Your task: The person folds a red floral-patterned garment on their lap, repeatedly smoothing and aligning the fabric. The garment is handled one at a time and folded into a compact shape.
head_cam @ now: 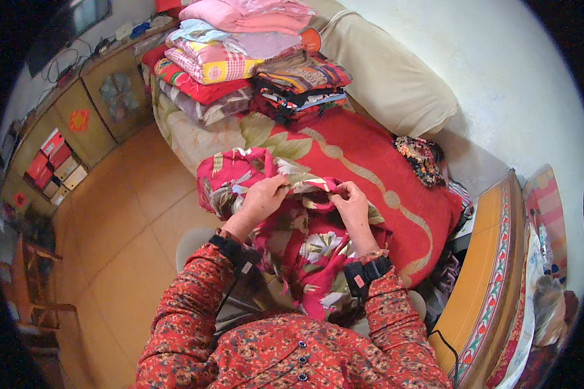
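Note:
A crumpled magenta floral cloth point(321, 248) lies across my lap and over the near edge of a red blanket with a tan pattern point(350, 146). My left hand point(267, 194) pinches an upper edge of the cloth between thumb and fingers. A short way to the right, my right hand point(350, 199) grips the same edge, which is gathered between the two hands. Both hands are at about the same height, apart from each other. Part of the cloth bunches up beyond my left hand, and the rest hangs down between my forearms.
Folded quilts point(214, 63) and a pile of folded clothes point(301, 82) stand at the far end. A beige cushion point(394, 78) leans along the wall. Patterned clothing point(421, 158) lies at the right. A wooden headboard point(482, 262) is near my right; cabinets point(82, 121) line the left.

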`<state>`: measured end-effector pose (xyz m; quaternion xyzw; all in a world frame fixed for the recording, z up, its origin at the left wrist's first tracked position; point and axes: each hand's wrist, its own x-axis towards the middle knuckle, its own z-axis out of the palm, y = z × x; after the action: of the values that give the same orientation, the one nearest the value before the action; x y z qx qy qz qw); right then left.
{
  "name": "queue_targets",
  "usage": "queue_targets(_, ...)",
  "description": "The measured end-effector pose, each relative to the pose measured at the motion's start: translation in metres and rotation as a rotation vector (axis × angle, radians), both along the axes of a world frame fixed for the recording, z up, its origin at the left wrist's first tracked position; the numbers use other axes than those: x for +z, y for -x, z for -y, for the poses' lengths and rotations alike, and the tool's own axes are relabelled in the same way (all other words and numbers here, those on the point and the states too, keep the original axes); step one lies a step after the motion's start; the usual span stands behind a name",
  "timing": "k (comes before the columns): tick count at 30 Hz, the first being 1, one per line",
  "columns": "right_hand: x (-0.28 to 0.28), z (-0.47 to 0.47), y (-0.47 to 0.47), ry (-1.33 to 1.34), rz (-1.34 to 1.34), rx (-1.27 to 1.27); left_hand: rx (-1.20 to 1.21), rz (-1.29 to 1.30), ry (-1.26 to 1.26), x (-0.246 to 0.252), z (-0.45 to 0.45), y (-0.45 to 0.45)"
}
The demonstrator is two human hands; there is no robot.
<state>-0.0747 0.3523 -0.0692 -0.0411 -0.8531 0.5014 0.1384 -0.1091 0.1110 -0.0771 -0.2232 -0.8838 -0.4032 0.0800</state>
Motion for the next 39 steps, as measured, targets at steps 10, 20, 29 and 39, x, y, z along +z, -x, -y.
queue_targets(10,0.016,0.003,-0.022,0.522,0.058,0.262,-0.068,-0.151,0.196,0.006,0.001,-0.011)
queue_targets(20,0.045,-0.011,-0.004,1.29,0.142,0.119,0.128,-0.198,0.102,0.052,-0.014,0.04)
queue_targets(29,0.052,-0.038,0.044,1.397,-0.024,0.324,0.189,-0.1,0.175,0.081,-0.013,0.094)
queue_targets(39,0.022,-0.072,0.12,0.869,0.189,0.062,0.098,-0.006,-0.236,0.011,-0.021,0.165)
